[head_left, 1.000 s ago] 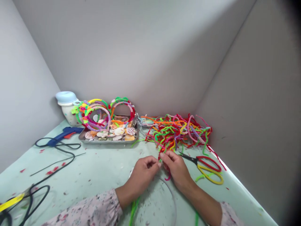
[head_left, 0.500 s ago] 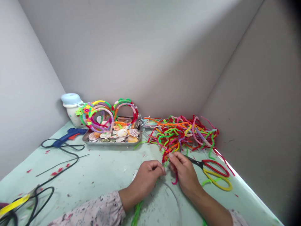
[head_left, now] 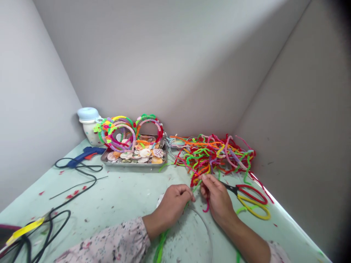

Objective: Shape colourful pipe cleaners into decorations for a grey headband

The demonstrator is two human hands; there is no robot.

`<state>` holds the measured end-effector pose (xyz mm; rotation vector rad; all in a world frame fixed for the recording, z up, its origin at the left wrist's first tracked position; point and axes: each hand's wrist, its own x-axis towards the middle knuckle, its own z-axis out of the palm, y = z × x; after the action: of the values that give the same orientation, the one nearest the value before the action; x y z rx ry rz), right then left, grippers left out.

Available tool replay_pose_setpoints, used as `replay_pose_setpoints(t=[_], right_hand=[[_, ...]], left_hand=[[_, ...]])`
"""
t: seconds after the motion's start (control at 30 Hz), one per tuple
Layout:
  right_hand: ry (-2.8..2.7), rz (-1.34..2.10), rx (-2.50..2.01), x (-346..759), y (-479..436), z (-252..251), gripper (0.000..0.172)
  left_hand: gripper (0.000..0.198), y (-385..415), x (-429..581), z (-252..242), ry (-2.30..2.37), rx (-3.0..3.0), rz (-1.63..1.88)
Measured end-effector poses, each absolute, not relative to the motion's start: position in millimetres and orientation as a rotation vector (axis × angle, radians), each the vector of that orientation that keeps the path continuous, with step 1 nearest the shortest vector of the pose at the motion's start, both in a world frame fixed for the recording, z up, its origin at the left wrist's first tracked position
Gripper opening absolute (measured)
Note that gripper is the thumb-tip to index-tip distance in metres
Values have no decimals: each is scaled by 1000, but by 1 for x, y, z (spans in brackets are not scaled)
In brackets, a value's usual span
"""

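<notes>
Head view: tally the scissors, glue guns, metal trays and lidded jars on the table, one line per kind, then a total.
Scissors: 1
Hot glue gun: 1
Metal tray: 1
White jar with pale blue lid: 1
Total: 4

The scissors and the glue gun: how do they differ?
The scissors have red and yellow loop handles; the glue gun is blue and orange. The scissors lie by the right hand; the glue gun lies farther off, trailing a black cord. Both lie on the pale green table.
</notes>
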<state>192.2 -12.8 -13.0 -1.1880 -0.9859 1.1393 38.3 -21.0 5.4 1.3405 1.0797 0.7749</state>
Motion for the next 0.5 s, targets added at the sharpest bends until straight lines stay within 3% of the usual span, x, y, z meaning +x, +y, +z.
replay_pose_setpoints(t=[0.5], right_hand=[[-951, 1120, -1195, 192, -14, -10, 29]], left_hand=[[21, -19, 38, -1, 1053, 1406, 789]])
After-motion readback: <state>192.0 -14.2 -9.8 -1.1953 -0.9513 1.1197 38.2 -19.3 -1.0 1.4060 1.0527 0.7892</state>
